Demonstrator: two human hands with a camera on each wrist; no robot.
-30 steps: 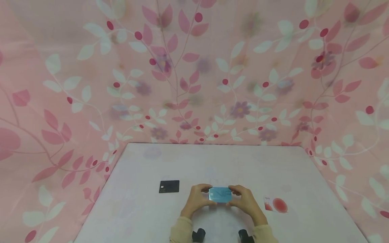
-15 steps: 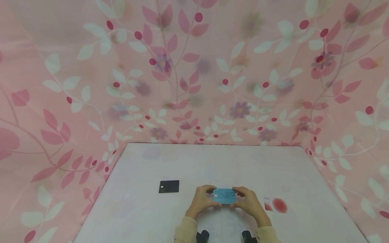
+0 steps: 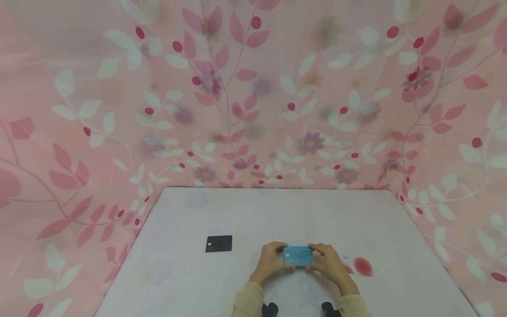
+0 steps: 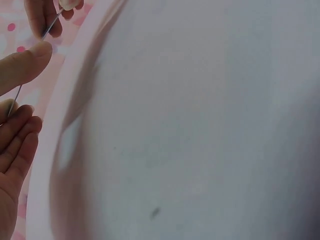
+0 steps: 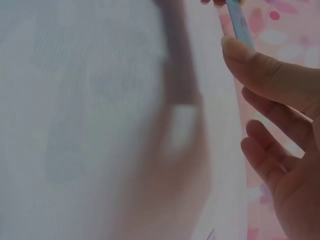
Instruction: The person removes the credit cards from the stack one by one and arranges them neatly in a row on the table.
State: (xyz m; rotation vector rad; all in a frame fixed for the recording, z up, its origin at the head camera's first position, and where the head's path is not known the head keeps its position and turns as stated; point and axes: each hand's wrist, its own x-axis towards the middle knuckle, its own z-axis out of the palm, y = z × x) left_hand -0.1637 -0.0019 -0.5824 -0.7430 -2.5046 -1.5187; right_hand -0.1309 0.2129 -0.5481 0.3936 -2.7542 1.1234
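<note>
A light blue card (image 3: 298,256) with a chip and the letters VIP is held up between both hands, its printed face showing in the head view. My left hand (image 3: 272,263) pinches its left end, thumb below and fingers above. At the other end, my right hand (image 3: 327,264) pinches it the same way. From the left wrist the card (image 4: 52,24) appears edge-on, with the left thumb (image 4: 30,64) against it. In the right wrist view a strip of the blue card (image 5: 241,24) rises past the right thumb (image 5: 250,60).
A black card (image 3: 219,243) with a chip lies on the white table (image 3: 190,281), left of the hands. To the right lies a white card with a red circle (image 3: 363,267), partly covered by the right hand. A pink floral cloth (image 3: 245,88) surrounds the table.
Both hands have shifted to the right together with the blue card. The right hand now overlaps part of the red-and-white card. The black card stays on the table.
</note>
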